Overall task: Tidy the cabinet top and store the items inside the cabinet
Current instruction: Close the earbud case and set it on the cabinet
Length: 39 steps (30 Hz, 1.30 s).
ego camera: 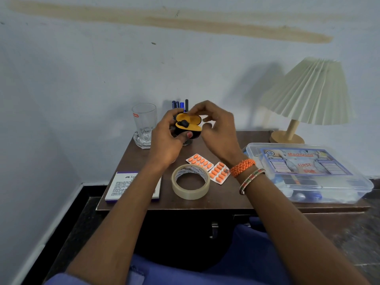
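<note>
Pale blue wall behind, marked with a long tan smear; below it, your dark brown cabinet top (pixel 242 140) with closed doors and a metal handle (pixel 213 230) underneath.

Items held: one small black earbud case (pixel 188 126), lid hinged open, orange lining showing, a black earbud seated in the lower half. Your left hand (pixel 166 140) grips the case from the left and below, thumb pressed on its front edge. Your right hand (pixel 216 128) curls over the raised lid from the right, fingertips on its top rim. The case is lifted above the back of the cabinet top, in front of the pens.

Items on the surface, left to right:
- Clear drinking glass (pixel 144 122), upright, standing in a glass dish at the back left corner.
- Pens (pixel 181 105), blue and black caps upright, behind your hands; their holder is mostly hidden.
- White box with purple edging (pixel 123 188), lying flat at the front left, partly under your left forearm.
- Roll of clear tape (pixel 190 182), lying flat near the front centre.
- Two blister strips of orange tablets (pixel 207 166), side by side, just beyond the tape and touching it.
- Clear plastic first-aid box (pixel 308 171), lid closed, on the right side, reaching the front edge.
- Table lamp (pixel 304 95), pleated cream shade, wooden base at the back right corner.

Worn on your right wrist: an orange braided band (pixel 242 167) and thin beaded bangles.
</note>
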Motion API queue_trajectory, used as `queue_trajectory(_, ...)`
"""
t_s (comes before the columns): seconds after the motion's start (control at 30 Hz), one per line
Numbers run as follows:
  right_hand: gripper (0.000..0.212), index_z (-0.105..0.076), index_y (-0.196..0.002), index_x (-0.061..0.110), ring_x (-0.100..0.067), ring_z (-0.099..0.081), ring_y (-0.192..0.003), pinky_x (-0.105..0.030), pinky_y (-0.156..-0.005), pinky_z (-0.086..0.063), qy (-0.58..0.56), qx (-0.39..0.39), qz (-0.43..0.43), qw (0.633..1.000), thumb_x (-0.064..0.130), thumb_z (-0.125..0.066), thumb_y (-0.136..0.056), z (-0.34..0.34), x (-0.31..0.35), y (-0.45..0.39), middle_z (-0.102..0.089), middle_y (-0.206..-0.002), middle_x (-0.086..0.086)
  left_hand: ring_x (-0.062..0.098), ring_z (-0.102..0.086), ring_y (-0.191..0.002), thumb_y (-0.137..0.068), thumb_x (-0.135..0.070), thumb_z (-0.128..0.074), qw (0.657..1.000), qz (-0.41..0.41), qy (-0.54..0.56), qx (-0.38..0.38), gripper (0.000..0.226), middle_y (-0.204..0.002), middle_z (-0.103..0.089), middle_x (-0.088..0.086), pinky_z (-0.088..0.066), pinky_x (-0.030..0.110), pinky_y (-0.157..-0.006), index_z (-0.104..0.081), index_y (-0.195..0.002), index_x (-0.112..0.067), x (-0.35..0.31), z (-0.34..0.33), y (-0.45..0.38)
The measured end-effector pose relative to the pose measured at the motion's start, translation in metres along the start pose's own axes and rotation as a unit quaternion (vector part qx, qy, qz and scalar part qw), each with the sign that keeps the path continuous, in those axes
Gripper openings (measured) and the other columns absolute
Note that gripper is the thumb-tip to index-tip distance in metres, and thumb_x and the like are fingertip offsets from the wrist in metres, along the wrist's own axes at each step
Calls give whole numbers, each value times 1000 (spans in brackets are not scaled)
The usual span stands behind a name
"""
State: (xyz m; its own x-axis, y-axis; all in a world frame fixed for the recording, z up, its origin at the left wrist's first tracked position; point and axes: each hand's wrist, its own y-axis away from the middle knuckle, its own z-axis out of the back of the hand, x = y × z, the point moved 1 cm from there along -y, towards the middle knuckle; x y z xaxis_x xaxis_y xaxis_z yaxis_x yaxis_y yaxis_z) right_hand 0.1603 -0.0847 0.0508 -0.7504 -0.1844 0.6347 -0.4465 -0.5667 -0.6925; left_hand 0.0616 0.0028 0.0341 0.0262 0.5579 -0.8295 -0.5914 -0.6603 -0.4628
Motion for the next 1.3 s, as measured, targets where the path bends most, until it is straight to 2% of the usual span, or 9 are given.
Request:
queue_trajectory(0.1, 39, -67, -84, 8, -7, -61, -81, -13, -67, -45, 14, -117, -31, 993, -10, -40, -64, 10, -10, -3, -69, -85, 4, 6, -52, -100, -80, -3, -69, 1000, 12, -18, 1, 56, -105, -53, -13, -43, 10, -83, -49, -129, -22, 1, 1, 0)
queue_trajectory(0.17, 37, -68, -80, 12, -6, -60, -76, -17, -68, -47, 51, -144, -67, 986, -10, -41, -66, 22, -22, -7, -67, -81, 7, 4, -50, -100, -80, -4, -69, 1000, 15, -23, 8, 56, -105, -51, -13, -41, 6, -79, -48, -129, -22, 2, 1, 0)
queue_trajectory(0.27, 38, -70, -81, 17, -13, -64, -82, -29, -79, -53, 171, -36, -132, 976, -10, -45, -72, 39, -52, -11, -70, -84, 3, 5, -49, -101, -80, -4, -69, 999, 19, -28, 19, 58, -106, -51, -12, -42, 17, -87, -48, -130, -22, 2, -1, 0)
queue_trajectory(0.4, 32, -73, -90, 17, -22, -66, -93, -37, -88, -53, 309, 179, -214, 909, -3, -50, -80, 42, -77, 5, -71, -100, -8, 5, -50, -102, -79, -3, -70, 999, 2, -46, 22, 58, -106, -52, -13, -41, 14, -87, -49, -130, -23, 5, -5, 0)
queue_trajectory(0.5, 23, -71, -86, 13, -28, -65, -89, -32, -80, -52, 336, 163, -237, 897, -3, -54, -82, 45, -76, 6, -67, -103, -15, 9, -53, -107, -78, -3, -70, 998, -4, -53, 31, 60, -118, -58, -5, -44, 23, -95, -48, -130, -23, 8, -11, -2)
queue_trajectory(0.57, 18, -67, -89, 7, -34, -66, -87, -37, -80, -55, 337, 151, -272, 889, -4, -56, -80, 49, -70, 4, -64, -103, -20, 15, -55, -113, -78, -4, -71, 997, -7, -63, 38, 62, -126, -58, 1, -46, 30, -99, -48, -131, -24, 10, -16, -3)
queue_trajectory(0.77, 33, -51, -120, -1, -34, -57, -114, -36, -89, -46, 401, 262, -319, 818, 6, -59, -88, 51, -48, 21, -56, -127, -21, 16, -57, -112, -76, -6, -72, 996, -12, -60, 59, 64, -125, -59, 2, -47, 33, -99, -48, -131, -26, 11, -25, -1)
queue_trajectory(1.2, 34, -52, -125, -1, -30, -57, -115, -33, -90, -46, 439, 290, -316, 790, 8, -53, -92, 41, -45, 29, -57, -127, -18, 17, -56, -114, -78, -3, -71, 998, 4, -35, 59, 62, -125, -59, 2, -47, 33, -99, -48, -132, -24, 8, -25, 2)
queue_trajectory(1.3, 35, -54, -122, 0, -31, -57, -114, -34, -86, -46, 416, 279, -311, 808, 12, -59, -89, 43, -42, 25, -58, -125, -19, 16, -56, -115, -78, -2, -70, 998, 7, -29, 52, 62, -124, -59, 1, -47, 33, -99, -48, -132, -23, 7, -24, 2)
